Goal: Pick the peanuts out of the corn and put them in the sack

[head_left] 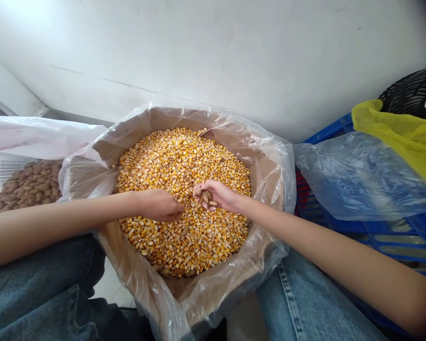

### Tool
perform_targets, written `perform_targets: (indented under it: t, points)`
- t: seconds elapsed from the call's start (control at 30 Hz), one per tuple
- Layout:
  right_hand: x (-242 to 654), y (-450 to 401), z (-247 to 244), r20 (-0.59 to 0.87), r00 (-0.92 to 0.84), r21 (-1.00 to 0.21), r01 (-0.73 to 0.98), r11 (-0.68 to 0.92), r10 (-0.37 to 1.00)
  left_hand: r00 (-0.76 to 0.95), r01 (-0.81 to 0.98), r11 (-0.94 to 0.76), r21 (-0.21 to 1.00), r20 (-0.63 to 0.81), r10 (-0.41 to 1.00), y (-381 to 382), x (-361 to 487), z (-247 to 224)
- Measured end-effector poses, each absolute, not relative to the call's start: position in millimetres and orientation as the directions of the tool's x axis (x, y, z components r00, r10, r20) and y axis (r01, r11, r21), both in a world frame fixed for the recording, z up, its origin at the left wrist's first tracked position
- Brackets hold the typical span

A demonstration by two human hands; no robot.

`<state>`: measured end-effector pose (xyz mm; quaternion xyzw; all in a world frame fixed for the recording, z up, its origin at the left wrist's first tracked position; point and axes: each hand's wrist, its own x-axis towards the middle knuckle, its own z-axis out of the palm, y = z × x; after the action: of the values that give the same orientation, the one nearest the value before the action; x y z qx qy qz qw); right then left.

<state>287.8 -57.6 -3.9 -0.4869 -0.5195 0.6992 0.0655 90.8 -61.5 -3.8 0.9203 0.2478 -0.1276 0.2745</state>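
Observation:
Yellow corn kernels (184, 166) fill much of a cardboard box (270, 177) lined with clear plastic. My right hand (218, 195) is over the middle of the corn, palm up, its fingers curled round several brown nuts in shells (206, 195). Just left of it, my left hand (161, 205) is closed, back upward, low over the kernels; what its fingers hold, if anything, is hidden. At the far left, more nuts in shells (35, 184) lie in a white and pink bag (39, 135).
A white wall (206, 52) rises behind the box. On the right are blue plastic crates (386, 241), a clear plastic bag (362, 175), a yellow mesh cloth (397, 132) and a black round grille (412, 92). My knees in jeans flank the box.

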Motion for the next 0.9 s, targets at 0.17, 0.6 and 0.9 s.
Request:
perform_targets:
  t: [0.17, 0.6, 0.9]
  points:
    - [287, -66, -6, -0.645, -0.574, -0.762, 0.425, -0.489, 0.505, 0.775, 0.528, 0.030, 0.849, -0.496, 0.392, -43, 86, 11]
    - [264, -106, -15, -0.342, -0.804, -0.477, 0.594, 0.648, 0.486, 0.725, 0.557, 0.077, 0.827, -0.530, 0.439, -43, 85, 2]
    - [290, -65, 1, -0.620, -0.573, -0.653, -0.002, -0.758, 0.536, 0.904, 0.334, -0.939, 0.081, -0.309, 0.295, -76, 107, -21]
